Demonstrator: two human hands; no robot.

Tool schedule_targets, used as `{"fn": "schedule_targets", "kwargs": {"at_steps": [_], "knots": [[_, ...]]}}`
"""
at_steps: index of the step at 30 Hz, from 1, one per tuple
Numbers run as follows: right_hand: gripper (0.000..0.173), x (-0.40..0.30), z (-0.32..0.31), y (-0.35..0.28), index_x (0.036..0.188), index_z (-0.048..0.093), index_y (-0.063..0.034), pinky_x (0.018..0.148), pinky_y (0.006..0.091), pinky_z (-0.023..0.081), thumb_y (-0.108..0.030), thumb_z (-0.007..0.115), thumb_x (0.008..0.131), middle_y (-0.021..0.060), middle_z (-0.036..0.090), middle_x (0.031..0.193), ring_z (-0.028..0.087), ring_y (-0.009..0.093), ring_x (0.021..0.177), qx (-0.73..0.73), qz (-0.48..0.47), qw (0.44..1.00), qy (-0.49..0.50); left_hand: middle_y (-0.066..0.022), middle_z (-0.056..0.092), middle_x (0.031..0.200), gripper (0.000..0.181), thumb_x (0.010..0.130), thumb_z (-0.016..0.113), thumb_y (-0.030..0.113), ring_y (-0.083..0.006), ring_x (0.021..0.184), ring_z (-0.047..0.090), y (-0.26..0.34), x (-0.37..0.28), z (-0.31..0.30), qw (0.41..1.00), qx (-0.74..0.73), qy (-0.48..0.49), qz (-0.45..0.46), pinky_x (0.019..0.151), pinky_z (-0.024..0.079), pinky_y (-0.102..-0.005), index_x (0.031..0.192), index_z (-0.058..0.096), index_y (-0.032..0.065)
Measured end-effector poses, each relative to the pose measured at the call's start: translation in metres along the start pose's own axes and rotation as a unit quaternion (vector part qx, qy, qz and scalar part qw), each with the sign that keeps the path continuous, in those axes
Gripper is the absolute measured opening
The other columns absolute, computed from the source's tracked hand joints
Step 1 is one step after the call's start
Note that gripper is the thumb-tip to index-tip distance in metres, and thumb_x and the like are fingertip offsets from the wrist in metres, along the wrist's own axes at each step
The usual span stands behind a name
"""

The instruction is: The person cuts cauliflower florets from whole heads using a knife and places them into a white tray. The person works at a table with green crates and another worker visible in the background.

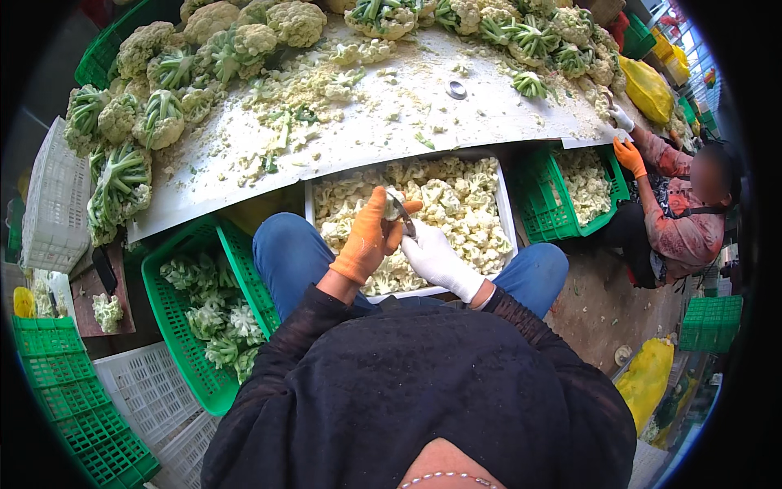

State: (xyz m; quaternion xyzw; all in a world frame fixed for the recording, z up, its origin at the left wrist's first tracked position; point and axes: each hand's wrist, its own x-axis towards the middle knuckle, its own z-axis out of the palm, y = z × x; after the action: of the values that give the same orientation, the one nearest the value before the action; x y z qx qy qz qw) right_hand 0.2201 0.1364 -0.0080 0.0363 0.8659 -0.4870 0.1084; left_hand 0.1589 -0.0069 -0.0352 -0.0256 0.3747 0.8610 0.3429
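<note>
My left hand, in an orange glove, holds a small cauliflower piece between its fingers. In a white glove, my right hand is closed on a knife with a curved blade, which lies against that piece. Both hands are above a white tray between my knees, filled with cut cauliflower florets. Beyond the tray's far edge is a white tabletop strewn with crumbs and leaf scraps. Whole cauliflower heads are piled along its far side and left end.
At my left, a green crate holds leafy cauliflower stems. A green crate of florets stands right of the tray. At the far right a co-worker sits with gloved hands at the table. A round metal lid-like object lies on the tabletop.
</note>
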Motion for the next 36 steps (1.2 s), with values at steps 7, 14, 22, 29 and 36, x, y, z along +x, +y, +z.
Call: {"fn": "schedule_targets", "kwargs": {"at_steps": [7,14,22,29,36], "knots": [[0.018,-0.005,-0.001,0.015,0.092,0.057,-0.0053,0.045,0.0287,0.040,-0.020,0.046,0.095,-0.0008,0.051,0.063,0.046,0.011,0.046,0.204,0.153,0.963,-0.083,0.0013,0.050,0.056,0.078,0.100,0.039,0.064,-0.0078,0.052,0.043,-0.003,0.001,-0.001,0.992,0.082,-0.071,-0.062,0.053,0.033,-0.0226,0.127,0.060,-0.0064],[0.018,-0.002,-0.031,0.039,0.094,0.061,-0.0029,0.047,0.0283,0.044,-0.021,0.057,0.095,-0.0020,0.051,0.063,0.049,0.009,0.049,0.205,0.228,0.950,-0.064,-0.0260,0.054,0.133,0.103,0.092,0.066,0.043,-0.0210,0.068,0.068,-0.016,0.003,-0.022,0.962,0.241,0.014,-0.129,0.048,0.050,-0.0284,0.157,-0.002,0.0004],[0.035,0.276,-0.055,-0.012,0.117,0.068,-0.0093,0.090,0.0373,0.051,-0.024,0.060,0.087,0.0171,0.072,0.105,0.068,0.029,0.100,-0.086,-0.002,0.991,0.100,-0.0210,0.059,0.134,0.063,0.090,0.065,0.040,-0.0344,0.113,0.062,-0.017,0.014,-0.016,0.883,0.459,0.093,0.021,0.099,0.047,-0.0391,0.140,0.051,0.0036],[0.050,0.424,-0.019,-0.037,0.118,0.067,0.0002,0.098,0.0415,0.048,-0.038,0.067,0.086,0.0221,0.067,0.119,0.063,0.037,0.115,-0.243,0.111,0.961,0.066,-0.0201,0.064,0.122,0.057,0.093,0.064,0.030,-0.0175,0.085,0.067,-0.037,0.024,-0.041,0.931,0.349,0.102,-0.014,0.074,0.053,-0.0298,0.139,0.051,-0.0015],[0.027,0.390,-0.024,-0.045,0.093,0.066,-0.0015,0.075,0.0359,0.051,-0.026,0.071,0.084,0.0127,0.070,0.082,0.068,0.027,0.080,-0.109,-0.012,0.984,0.142,-0.0118,0.068,0.114,0.047,0.095,0.060,0.025,-0.0158,0.082,0.069,-0.006,0.026,-0.027,0.962,0.209,0.175,0.001,0.061,0.050,-0.0267,0.134,0.057,-0.0014]]}}
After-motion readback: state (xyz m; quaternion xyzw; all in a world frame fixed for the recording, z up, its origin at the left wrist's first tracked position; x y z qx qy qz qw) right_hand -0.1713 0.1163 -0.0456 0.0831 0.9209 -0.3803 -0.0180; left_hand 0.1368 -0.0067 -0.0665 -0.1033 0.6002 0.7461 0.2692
